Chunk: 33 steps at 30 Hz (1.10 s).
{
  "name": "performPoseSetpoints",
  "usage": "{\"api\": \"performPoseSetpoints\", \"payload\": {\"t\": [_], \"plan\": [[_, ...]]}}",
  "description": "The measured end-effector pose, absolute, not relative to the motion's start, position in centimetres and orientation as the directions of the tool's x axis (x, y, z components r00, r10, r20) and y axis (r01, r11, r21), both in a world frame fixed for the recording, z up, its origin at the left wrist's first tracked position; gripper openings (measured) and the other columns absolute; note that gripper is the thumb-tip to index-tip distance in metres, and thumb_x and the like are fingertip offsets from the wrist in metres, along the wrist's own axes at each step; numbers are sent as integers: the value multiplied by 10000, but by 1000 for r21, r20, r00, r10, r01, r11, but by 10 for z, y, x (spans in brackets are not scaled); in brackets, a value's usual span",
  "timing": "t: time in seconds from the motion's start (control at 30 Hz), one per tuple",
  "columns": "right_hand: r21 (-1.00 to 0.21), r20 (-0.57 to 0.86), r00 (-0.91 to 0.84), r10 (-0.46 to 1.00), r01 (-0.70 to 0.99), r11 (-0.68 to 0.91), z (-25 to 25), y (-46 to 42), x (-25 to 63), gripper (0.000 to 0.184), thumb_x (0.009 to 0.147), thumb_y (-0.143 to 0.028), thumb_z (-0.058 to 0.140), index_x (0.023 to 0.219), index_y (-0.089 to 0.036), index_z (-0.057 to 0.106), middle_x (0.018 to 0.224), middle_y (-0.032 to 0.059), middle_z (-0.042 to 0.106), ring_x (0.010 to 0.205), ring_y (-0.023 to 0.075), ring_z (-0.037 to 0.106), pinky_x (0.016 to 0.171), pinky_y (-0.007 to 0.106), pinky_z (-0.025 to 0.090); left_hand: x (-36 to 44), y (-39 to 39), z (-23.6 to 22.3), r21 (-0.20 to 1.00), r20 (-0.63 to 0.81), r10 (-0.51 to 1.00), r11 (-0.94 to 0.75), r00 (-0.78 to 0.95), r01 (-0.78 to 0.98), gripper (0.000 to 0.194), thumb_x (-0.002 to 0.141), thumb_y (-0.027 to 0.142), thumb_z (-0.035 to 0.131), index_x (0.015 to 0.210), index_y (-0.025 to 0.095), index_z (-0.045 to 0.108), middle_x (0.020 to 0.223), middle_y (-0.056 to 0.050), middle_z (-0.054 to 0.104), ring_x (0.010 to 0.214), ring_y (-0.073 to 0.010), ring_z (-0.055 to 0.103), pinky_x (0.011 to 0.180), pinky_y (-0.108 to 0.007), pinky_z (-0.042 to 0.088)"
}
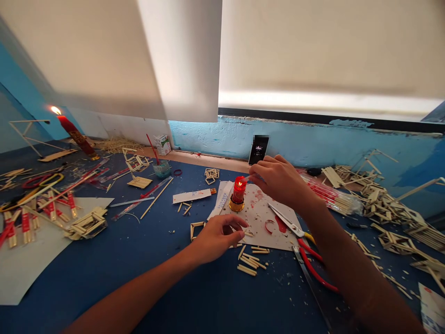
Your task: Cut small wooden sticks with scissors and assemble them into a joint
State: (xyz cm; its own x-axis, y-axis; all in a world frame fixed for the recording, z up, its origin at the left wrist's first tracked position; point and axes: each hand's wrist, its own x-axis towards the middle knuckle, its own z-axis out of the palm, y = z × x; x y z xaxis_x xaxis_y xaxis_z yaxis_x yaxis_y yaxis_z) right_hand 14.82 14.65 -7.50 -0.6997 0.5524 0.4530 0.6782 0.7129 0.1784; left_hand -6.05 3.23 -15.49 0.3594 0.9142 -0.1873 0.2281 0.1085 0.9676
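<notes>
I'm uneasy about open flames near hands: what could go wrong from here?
The right hand is close to the flame of the short candle, so its fingers might get burned. That candle stands on paper, which could catch if it tipped. The scissors beside the right forearm might nick it.

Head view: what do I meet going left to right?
Tall lit red candle → clear glass jar with a red stick in it → dark purple ring → small wooden-stick frame → short lit red candle → bare right hand → clear plastic bag of red-and-pale sticks.
</notes>
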Motion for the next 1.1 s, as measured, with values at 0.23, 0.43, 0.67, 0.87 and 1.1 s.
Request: {"api": "performPoseSetpoints", "payload": {"t": [0.23,0.43,0.67,0.87,1.1], "plan": [[206,470,-718,513,655,727,-72,144,148,92,1016,-207,622,1014,-214,714,937,18,776,923,238,651,848,367,367,-61,35,-154,971,-185,930,123,316,206,226,887,312,714,1059,165,718,913,-24,702,717,-130,646,711,-270,509],[233,477,-727,494,647,726,-70,144,149,102,977,-164,667,1043,-222,720,976,12,785,982,254,653,858,379,367,-61,35,-157,971,-183,929,120,322,206,228,882,320,726,1051,167,730,858,-10,690,715,-134,651,688,-262,493],[254,481,-734,479,640,725,-71,144,150,132,961,-124,675,1034,-218,731,992,8,787,985,256,643,848,385,363,-64,38,-159,973,-180,936,126,302,191,233,876,323,733,1044,162,708,926,-19,693,688,-119,636,665,-263,486],[249,481,-737,475,635,732,-71,144,149,193,954,-77,652,1035,-229,740,1012,4,790,988,248,624,833,382,365,-64,39,-158,976,-177,951,136,254,171,229,854,330,753,975,151,676,859,-6,658,662,-118,627,652,-261,480],[227,477,-741,472,623,749,-68,141,148,249,967,-70,605,1007,-270,748,1021,1,800,995,254,609,839,394,371,-63,40,-154,989,-123,976,107,178,99,255,838,346,777,936,142,660,865,-17,633,703,-124,604,702,-288,526]]}}
